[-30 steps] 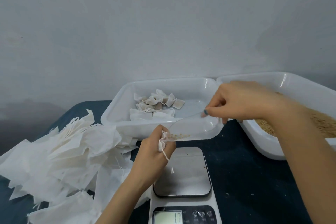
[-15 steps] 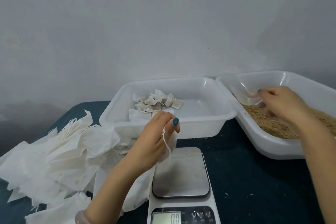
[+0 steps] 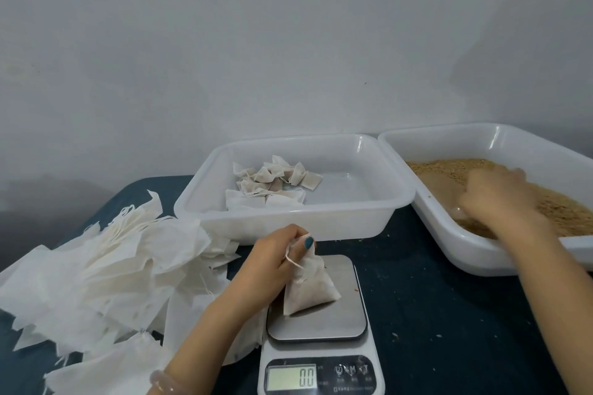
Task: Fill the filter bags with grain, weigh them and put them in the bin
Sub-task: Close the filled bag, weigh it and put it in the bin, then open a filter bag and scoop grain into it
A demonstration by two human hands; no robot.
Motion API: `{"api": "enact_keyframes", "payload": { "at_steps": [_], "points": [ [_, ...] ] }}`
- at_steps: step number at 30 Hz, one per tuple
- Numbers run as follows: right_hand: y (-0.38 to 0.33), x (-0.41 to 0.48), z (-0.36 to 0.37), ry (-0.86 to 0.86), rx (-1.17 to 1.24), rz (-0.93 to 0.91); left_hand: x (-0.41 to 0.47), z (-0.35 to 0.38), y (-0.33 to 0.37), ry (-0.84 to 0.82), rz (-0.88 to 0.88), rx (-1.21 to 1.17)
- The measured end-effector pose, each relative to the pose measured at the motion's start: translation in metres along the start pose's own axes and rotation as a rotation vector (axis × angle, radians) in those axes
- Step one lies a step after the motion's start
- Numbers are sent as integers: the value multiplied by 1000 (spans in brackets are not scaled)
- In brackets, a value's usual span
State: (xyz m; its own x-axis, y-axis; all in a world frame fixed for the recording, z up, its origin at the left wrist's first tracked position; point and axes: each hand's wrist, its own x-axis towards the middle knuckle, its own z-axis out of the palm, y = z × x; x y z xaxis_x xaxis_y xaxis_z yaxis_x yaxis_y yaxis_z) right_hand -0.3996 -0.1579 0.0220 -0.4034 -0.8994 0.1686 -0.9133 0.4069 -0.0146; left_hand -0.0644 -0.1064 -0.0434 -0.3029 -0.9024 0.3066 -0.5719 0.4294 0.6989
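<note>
My left hand [image 3: 276, 261] pinches the gathered neck of a filled white filter bag [image 3: 308, 290], whose bottom sits on the steel platform of the kitchen scale [image 3: 321, 330]; the display reads 0.0. My right hand [image 3: 500, 199] is blurred, lying in the grain [image 3: 449, 170] of the right white bin [image 3: 475, 253], with a clear scoop [image 3: 457, 210] faintly visible under it. The middle white bin [image 3: 288, 221] holds several filled bags [image 3: 276, 179] in its back left part.
A loose heap of empty white filter bags [image 3: 106, 269] covers the left of the dark blue tabletop [image 3: 433, 314]. Stray grains dot the cloth right of the scale. A grey wall stands close behind the bins.
My right hand carried the scoop away from the bag back into the grain bin. My left hand gathered the bag's neck and lowered the bag onto the scale platform.
</note>
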Motion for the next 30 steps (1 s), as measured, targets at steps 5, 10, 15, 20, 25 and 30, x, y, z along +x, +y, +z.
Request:
{"api": "enact_keyframes", "payload": {
  "at_steps": [5, 10, 15, 20, 25, 30],
  "points": [
    [-67, -61, -12, 236, 590, -528, -2, -6, -4, 77, -54, -1],
    [-116, -130, 21, 90, 873, -743, -8, -11, -9, 101, -31, -48],
    [-102, -114, 51, 160, 1025, -606, -7, -9, -17, 95, -52, 17],
    [-97, -106, 69, 138, 1012, -577, -6, -10, -20, 94, -63, 32],
    [-103, -107, 74, 179, 1008, -627, -6, -11, -19, 91, -78, 36],
    [-101, -104, 76, 166, 1021, -619, -5, -13, -20, 74, -96, 85]
  ]
}}
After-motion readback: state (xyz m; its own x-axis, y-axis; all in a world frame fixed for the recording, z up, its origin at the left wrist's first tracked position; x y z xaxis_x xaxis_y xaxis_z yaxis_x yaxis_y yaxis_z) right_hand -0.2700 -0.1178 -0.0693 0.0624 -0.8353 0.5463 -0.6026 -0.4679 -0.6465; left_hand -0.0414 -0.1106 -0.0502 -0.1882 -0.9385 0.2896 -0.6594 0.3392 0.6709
